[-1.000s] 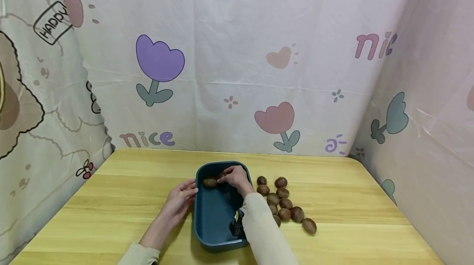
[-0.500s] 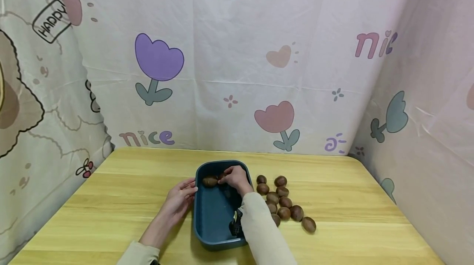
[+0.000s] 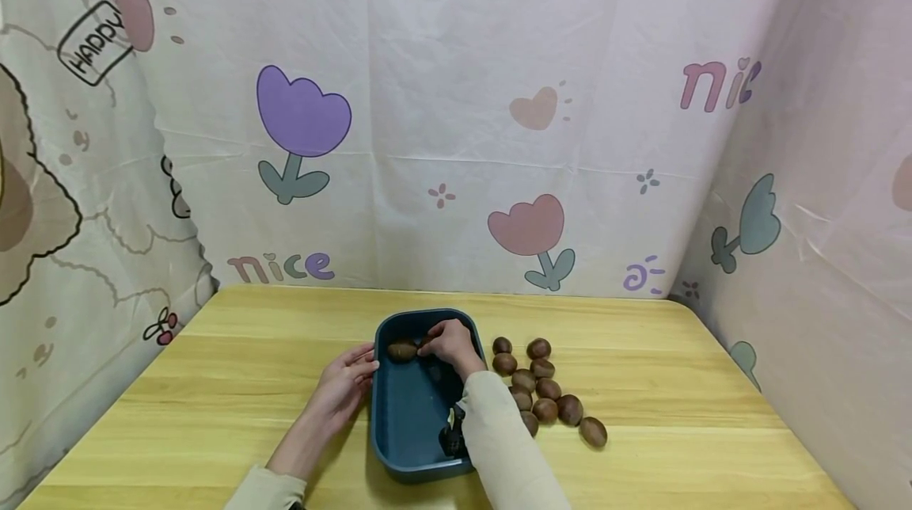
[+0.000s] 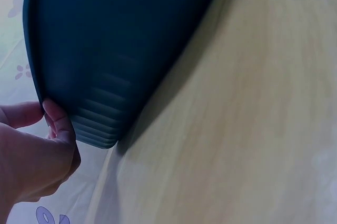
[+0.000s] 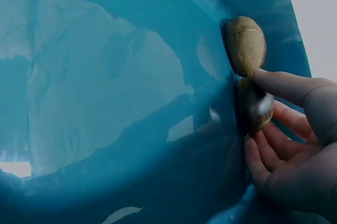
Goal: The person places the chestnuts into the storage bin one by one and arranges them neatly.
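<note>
A dark blue rectangular basin point(image 3: 420, 423) stands on the table. My left hand point(image 3: 342, 387) is at its left side, and in the left wrist view the thumb and fingers point(image 4: 59, 121) pinch the rim. My right hand point(image 3: 450, 344) reaches into the far end of the basin. In the right wrist view its fingers pinch a dark, glossy chestnut point(image 5: 254, 105) near the basin's end wall. Another chestnut point(image 5: 245, 46), showing its duller, paler side, lies end to end with it; the tip of one finger rests where the two meet.
Several loose chestnuts point(image 3: 547, 389) lie in a cluster on the wooden table point(image 3: 684, 399), just right of the basin. One chestnut point(image 3: 593, 432) sits at the cluster's near right end. A printed cloth point(image 3: 427, 241) hangs behind the table and along both sides.
Both hands, the basin and the chestnuts keep nearly the same places. The whole head view has shifted slightly.
</note>
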`<state>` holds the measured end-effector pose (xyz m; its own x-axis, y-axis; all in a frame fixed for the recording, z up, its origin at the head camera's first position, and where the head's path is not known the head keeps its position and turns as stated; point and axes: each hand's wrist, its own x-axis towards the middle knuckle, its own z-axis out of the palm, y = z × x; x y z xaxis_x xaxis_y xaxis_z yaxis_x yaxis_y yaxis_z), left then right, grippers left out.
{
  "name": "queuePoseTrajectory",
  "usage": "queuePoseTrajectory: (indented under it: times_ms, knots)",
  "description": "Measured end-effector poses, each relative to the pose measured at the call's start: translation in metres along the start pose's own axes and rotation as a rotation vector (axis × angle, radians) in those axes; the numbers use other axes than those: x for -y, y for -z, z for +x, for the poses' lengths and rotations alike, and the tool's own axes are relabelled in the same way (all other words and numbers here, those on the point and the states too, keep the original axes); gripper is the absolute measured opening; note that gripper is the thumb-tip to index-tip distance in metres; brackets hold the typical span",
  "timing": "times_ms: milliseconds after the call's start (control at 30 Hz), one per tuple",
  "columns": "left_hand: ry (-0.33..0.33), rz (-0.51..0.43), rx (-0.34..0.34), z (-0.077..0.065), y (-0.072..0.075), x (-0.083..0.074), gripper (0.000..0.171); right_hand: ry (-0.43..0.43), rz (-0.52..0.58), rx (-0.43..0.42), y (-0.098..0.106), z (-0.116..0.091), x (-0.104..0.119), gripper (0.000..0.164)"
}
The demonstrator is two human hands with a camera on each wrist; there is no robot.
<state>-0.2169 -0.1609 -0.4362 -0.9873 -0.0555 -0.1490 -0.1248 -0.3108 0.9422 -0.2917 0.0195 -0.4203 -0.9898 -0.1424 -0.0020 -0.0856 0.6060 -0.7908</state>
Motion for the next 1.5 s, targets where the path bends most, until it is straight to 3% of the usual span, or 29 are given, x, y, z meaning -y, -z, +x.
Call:
queuePoseTrajectory:
  times_ms: [233, 267, 467, 533, 667, 900, 1100, 1333, 1500]
  knots:
    - [-0.006, -0.013, -0.010, -0.001, 0.000, 0.000, 0.046, 0.084, -0.052, 0.054, 0.005, 0.006, 0.006, 0.032]
    - [-0.005, -0.015, -0.011, -0.001, 0.000, 0.000, 0.046, 0.143, -0.053, 0.060, 0.003, 0.014, -0.001, 0.031]
    - [-0.011, -0.017, -0.012, -0.001, 0.000, -0.001, 0.045, 0.256, -0.030, 0.139, 0.023, 0.019, 0.017, 0.030]
    - [-0.013, -0.017, -0.012, -0.001, 0.000, -0.001, 0.045, 0.227, -0.020, 0.159, 0.037, 0.014, 0.031, 0.030]
    - [-0.004, -0.016, -0.020, 0.000, -0.001, 0.000, 0.045, 0.221, -0.023, 0.149, 0.060, 0.018, 0.032, 0.029]
    - [0.004, 0.012, -0.014, 0.001, -0.002, -0.001, 0.045, 0.156, 0.025, 0.067, 0.093, 0.017, 0.009, 0.025]
    - [-0.002, 0.008, -0.014, 0.002, -0.002, -0.001, 0.044, 0.179, -0.028, 0.041, 0.105, 0.009, -0.028, 0.024]
    - [-0.016, 0.001, -0.019, 0.002, -0.002, 0.001, 0.043, 0.236, -0.050, 0.071, 0.122, -0.006, -0.059, 0.028]
    - [-0.008, 0.005, -0.013, 0.001, -0.001, 0.000, 0.044, 0.162, -0.049, 0.075, 0.130, -0.013, -0.074, 0.028]
